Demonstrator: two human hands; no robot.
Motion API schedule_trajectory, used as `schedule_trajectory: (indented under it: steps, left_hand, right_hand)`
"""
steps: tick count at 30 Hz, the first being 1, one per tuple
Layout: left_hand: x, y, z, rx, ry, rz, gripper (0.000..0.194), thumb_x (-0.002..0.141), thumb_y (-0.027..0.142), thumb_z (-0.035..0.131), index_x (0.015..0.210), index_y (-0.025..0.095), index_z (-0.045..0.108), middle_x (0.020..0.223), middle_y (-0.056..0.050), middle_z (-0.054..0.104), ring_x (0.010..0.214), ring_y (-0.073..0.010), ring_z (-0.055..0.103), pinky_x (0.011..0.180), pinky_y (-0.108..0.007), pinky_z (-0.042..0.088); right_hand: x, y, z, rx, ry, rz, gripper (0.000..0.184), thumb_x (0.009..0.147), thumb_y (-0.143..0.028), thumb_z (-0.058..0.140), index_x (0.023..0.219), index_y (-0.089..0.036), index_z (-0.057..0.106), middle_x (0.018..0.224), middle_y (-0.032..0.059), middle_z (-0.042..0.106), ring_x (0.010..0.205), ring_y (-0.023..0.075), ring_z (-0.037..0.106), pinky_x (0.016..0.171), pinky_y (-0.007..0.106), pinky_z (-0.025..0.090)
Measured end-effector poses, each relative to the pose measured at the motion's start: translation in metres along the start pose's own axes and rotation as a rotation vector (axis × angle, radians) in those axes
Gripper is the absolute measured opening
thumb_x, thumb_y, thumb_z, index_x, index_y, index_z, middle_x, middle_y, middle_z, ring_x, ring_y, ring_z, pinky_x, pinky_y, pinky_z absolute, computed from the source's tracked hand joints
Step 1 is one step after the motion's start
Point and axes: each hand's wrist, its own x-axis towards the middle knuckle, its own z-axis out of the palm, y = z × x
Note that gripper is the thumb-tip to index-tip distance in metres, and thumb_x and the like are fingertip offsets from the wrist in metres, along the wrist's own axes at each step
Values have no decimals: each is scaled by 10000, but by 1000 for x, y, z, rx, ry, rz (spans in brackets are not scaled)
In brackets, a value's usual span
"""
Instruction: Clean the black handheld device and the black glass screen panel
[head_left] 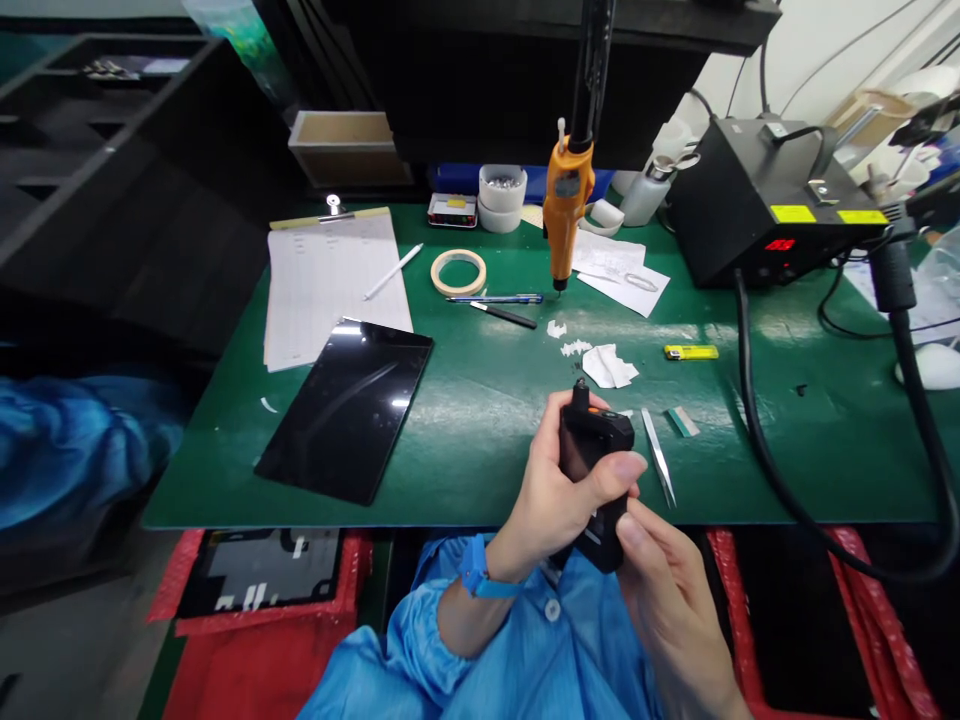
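A black boxy handheld device [598,432] is held just past the table's front edge; a short stub and an orange spot show at its top. My left hand [559,490], with a blue strap at the wrist, is closed around it, thumb across its face. Pressed to its lower right side are the closed thumb and fingers of my right hand [660,565]; the fingertips are partly hidden. Metal tweezers [658,458] lie right of the device, beside a small teal and white piece [683,422]. Torn white paper [609,367] lies beyond it.
An orange electric screwdriver [568,205] hangs above the green table [480,400]. A dark tablet-like panel [349,405] lies left. At right, a black station [780,200] has a thick looping cable [750,400]. A yellow cutter [691,352] and tape roll [458,272] lie farther back.
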Motion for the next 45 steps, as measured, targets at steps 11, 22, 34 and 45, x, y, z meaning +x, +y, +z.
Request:
schedule_trajectory:
  steps: [11, 22, 34, 45]
  left_hand:
    - [1, 9, -2, -8, 4, -32, 735, 769, 684, 1055, 1182, 256, 622, 782, 34, 744, 613, -118, 675, 589, -184, 545]
    - [2, 7, -9, -19, -98, -30, 699, 852, 640, 1030, 1204, 254, 564, 688, 53, 747, 577, -99, 672, 586, -155, 588]
    - [3, 10, -5, 39, -101, -36, 710, 830, 658, 1036, 1176, 263, 557, 713, 61, 721, 585, -98, 677, 594, -170, 616]
    - [-7, 13, -9, 235, -35, -2, 715, 829, 682, 1019, 1186, 265, 560, 726, 66, 730, 596, -108, 723, 586, -143, 601]
  right_hand:
    - [7, -17, 0, -99, -152, -53, 559, 1037, -761, 784, 1294, -282, 915, 1441, 118, 819, 1470, 405, 710, 1331, 585, 495]
    - [-4, -5, -17, -302, -54, -86, 560, 1029, -740, 804, 1380, -311, 883, 1444, 137, 813, 1422, 384, 755, 1241, 543, 561]
    - [-10, -14, -14, -302, -32, -79, 538, 1042, -743, 790, 1320, -297, 907, 1331, 136, 855, 1273, 355, 835, 1146, 475, 651]
    - [-6, -24, -3, -309, -196, -155, 689, 1129, -803, 605, 1375, -217, 872, 1298, 138, 863, 1184, 282, 842, 1124, 371, 659]
